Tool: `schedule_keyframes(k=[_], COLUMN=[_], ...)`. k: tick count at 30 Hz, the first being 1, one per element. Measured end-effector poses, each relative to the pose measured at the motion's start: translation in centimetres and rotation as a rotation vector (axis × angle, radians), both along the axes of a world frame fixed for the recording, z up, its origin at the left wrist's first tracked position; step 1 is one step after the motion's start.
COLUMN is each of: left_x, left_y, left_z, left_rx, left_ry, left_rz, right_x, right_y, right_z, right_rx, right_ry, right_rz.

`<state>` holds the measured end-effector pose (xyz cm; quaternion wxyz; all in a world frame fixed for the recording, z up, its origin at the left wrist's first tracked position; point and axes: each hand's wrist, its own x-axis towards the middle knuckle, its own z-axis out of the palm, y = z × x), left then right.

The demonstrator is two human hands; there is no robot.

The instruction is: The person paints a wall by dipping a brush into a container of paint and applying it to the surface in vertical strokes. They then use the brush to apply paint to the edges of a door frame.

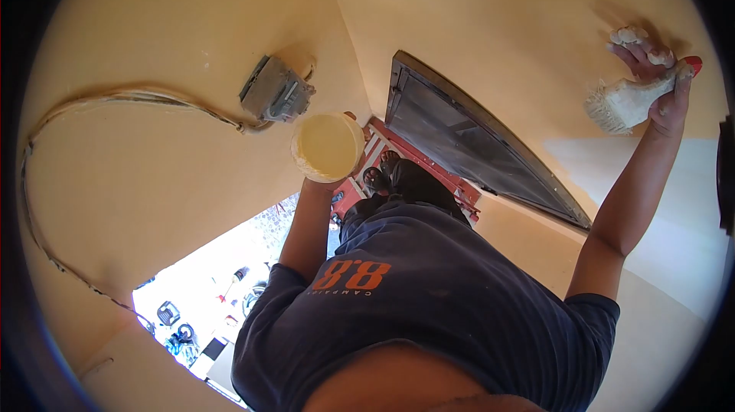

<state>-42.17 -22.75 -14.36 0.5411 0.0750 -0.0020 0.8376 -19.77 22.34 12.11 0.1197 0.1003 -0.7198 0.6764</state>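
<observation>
My left hand [317, 185] is wrapped round a round tub [329, 145] of pale yellow paint or paste, and the tub hides most of its fingers. At the upper right, my right hand [664, 83] grips a wide brush [629, 103] close to the wall [528, 37]. White material coats the brush, whose bristles point left and down; a red handle end shows beside the thumb. Several fingers of my right hand are also smeared white. Below the brush, part of the wall has a paler, whitish patch [612, 167].
A grey electrical box [277, 90] with loose cables [130, 98] hangs from the left wall. A dark-framed panel [475, 136] stands out at the centre. My feet [377, 176] are on a red platform [357, 194]. Through a bright opening [207, 259], tools and objects show far below.
</observation>
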Motion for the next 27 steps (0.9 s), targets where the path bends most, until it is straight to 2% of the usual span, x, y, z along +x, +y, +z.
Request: schedule_keyframes(k=[3, 6, 9, 10, 12, 13, 15, 18, 21, 22, 24, 25, 27], left_x=[0.8, 2.0, 1.6, 1.3, 1.4, 1.8, 1.7, 1.8, 1.5, 1.7, 2.0, 1.9, 1.3], left_y=[-0.6, -1.1, -2.2, -3.1, -3.6, -3.6, -3.6, -3.9, -3.4, -2.8, -2.7, -3.1, -2.3], left_z=[0.3, 0.8, -0.1, -0.8, -1.0, -1.2, -1.2, -1.7, 0.8, 2.3, 2.7, 0.9, 0.8], left_rx=[-0.127, -0.313, -0.321, -0.493, -0.668, -0.488, -0.300, -0.320, -0.456, -0.753, -1.070, -0.858, -0.633], left_ry=[0.054, 0.025, 0.246, 0.449, 0.646, 0.373, 0.119, 0.126, 0.300, 0.619, 0.932, 0.673, 0.429], left_rz=[0.074, 0.289, 0.296, 0.227, 0.166, 0.148, 0.138, 0.183, 0.174, 0.147, 0.104, 0.152, 0.196], right_x=[-0.2, -0.2, 0.2, 0.2, 0.1, 0.2, 0.3, 0.5, 0.2, 0.6, 1.0, 1.3, 1.7], right_y=[0.2, 0.2, 1.1, 1.2, 0.9, 0.9, 1.2, 1.2, 1.6, 2.2, 2.7, 2.9, 2.9], right_z=[-0.1, -0.5, -0.7, -0.7, -0.6, -0.8, -1.2, -1.5, -1.5, -1.8, -2.1, -2.2, -2.1], right_rx=[0.007, -0.010, -0.002, 0.000, 0.027, 0.024, 0.009, 0.058, 0.138, 0.138, 0.133, 0.126, 0.127], right_ry=[0.020, 0.035, 0.003, 0.005, -0.003, -0.005, 0.036, 0.051, 0.070, 0.082, 0.075, 0.074, 0.079], right_rz=[0.026, 0.036, -0.004, 0.003, -0.030, -0.020, -0.052, -0.049, -0.041, -0.025, -0.022, -0.020, -0.013])
